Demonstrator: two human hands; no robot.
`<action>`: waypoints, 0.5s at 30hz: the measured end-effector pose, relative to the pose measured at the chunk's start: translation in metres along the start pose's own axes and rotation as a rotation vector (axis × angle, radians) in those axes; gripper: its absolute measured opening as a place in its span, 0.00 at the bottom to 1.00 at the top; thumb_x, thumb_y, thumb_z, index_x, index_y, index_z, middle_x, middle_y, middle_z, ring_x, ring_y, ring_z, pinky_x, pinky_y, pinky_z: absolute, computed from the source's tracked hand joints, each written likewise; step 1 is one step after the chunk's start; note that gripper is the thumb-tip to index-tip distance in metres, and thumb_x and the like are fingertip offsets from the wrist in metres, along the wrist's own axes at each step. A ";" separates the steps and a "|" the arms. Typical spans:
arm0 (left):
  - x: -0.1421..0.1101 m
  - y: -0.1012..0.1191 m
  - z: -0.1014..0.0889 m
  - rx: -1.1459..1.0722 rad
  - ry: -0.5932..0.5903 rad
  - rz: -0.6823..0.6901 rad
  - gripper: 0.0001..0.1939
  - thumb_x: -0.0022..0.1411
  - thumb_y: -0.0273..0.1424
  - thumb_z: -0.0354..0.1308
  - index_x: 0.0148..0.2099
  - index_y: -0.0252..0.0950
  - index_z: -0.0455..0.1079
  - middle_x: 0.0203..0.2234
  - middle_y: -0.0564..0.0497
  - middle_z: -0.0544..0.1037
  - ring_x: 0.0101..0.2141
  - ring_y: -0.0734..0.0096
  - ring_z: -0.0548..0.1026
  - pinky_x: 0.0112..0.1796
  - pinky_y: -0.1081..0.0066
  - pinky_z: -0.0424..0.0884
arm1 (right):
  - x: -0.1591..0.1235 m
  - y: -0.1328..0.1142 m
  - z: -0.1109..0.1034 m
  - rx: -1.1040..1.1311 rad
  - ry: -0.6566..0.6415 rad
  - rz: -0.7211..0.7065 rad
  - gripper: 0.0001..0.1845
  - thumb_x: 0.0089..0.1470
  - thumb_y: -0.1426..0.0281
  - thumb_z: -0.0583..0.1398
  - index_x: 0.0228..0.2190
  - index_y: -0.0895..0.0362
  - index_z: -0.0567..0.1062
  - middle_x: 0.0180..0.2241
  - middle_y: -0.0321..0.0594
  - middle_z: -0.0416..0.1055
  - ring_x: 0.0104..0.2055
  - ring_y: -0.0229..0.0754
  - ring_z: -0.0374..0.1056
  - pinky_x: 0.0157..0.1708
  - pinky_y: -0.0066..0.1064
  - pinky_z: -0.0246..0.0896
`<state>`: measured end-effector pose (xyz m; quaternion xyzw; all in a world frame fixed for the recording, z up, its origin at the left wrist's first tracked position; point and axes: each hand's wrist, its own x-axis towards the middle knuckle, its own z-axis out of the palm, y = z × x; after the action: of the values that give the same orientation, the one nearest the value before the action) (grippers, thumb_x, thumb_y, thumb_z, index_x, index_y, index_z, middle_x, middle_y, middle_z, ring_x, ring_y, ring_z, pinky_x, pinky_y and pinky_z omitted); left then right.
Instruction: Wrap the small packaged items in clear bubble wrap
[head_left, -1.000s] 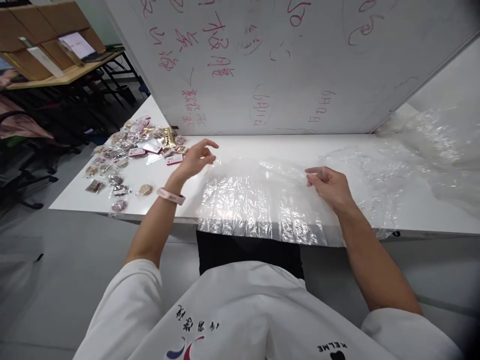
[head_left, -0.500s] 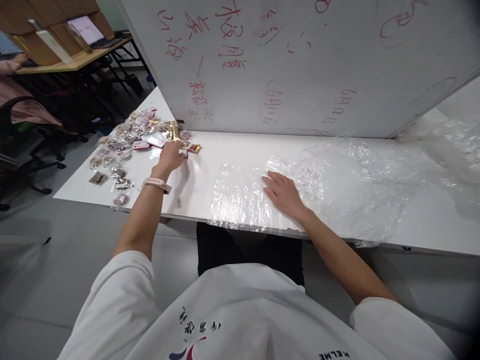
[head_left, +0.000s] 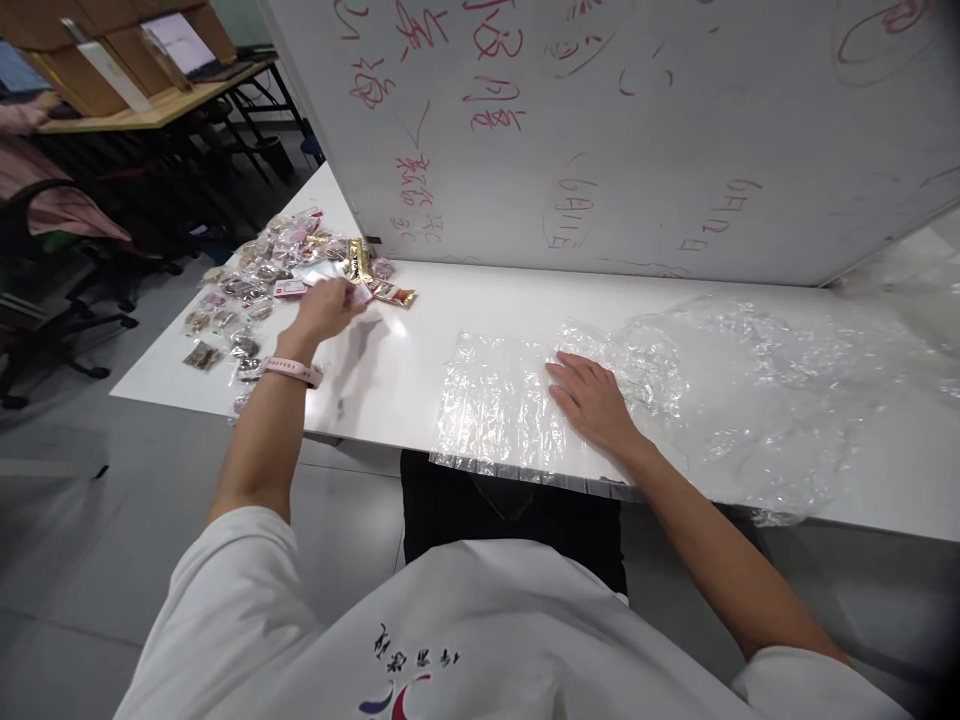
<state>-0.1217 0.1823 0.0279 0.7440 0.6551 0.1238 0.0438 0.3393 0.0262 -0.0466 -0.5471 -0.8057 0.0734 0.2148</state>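
Note:
My left hand [head_left: 324,312], with a pale pink band at its wrist, is over the near right side of a pile of small packets [head_left: 255,270]. Its fingers are closed at the edge of a small white packet [head_left: 361,294]; fine print on it is too small to read. Two gold packets, one upright in view [head_left: 358,260] and one lying flat [head_left: 395,295], are just beyond the fingertips. My right hand [head_left: 596,402] rests with fingers spread on a row of clear plastic bags [head_left: 495,400], which overhang the table's front edge.
Crumpled clear plastic film [head_left: 757,400] covers the right part of the white table [head_left: 375,390]. A whiteboard [head_left: 637,150] with red writing stands along the back. At far left are a desk with a laptop [head_left: 184,45], a chair [head_left: 52,215] and a person's pink sleeve [head_left: 19,118].
My left hand has drawn back slightly from the gold packets, with the white packet now showing at its fingertips. My right hand stays on the plastic bags. The view has shifted a little.

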 end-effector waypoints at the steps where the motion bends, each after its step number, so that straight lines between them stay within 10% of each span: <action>1: 0.006 -0.008 -0.008 0.047 0.034 -0.020 0.20 0.66 0.46 0.56 0.31 0.36 0.61 0.31 0.48 0.71 0.43 0.60 0.67 0.52 0.56 0.62 | 0.000 0.000 0.000 0.000 0.005 -0.002 0.24 0.68 0.59 0.46 0.58 0.50 0.71 0.63 0.42 0.64 0.64 0.52 0.58 0.60 0.51 0.55; 8: 0.042 -0.046 -0.023 0.200 0.021 -0.022 0.07 0.69 0.30 0.54 0.44 0.31 0.62 0.50 0.41 0.70 0.54 0.59 0.59 0.60 0.53 0.54 | 0.001 -0.001 0.001 -0.003 0.039 -0.003 0.23 0.67 0.61 0.48 0.57 0.49 0.72 0.62 0.42 0.66 0.62 0.54 0.61 0.58 0.52 0.57; 15: 0.051 -0.047 -0.013 0.106 -0.125 -0.041 0.04 0.62 0.26 0.57 0.34 0.35 0.65 0.35 0.43 0.74 0.47 0.56 0.67 0.50 0.54 0.64 | 0.001 0.000 0.002 0.000 0.045 -0.007 0.22 0.67 0.61 0.48 0.57 0.50 0.72 0.61 0.42 0.66 0.62 0.53 0.61 0.58 0.50 0.57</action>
<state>-0.1646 0.2379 0.0363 0.7381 0.6717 0.0414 0.0479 0.3378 0.0276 -0.0475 -0.5458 -0.8025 0.0604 0.2332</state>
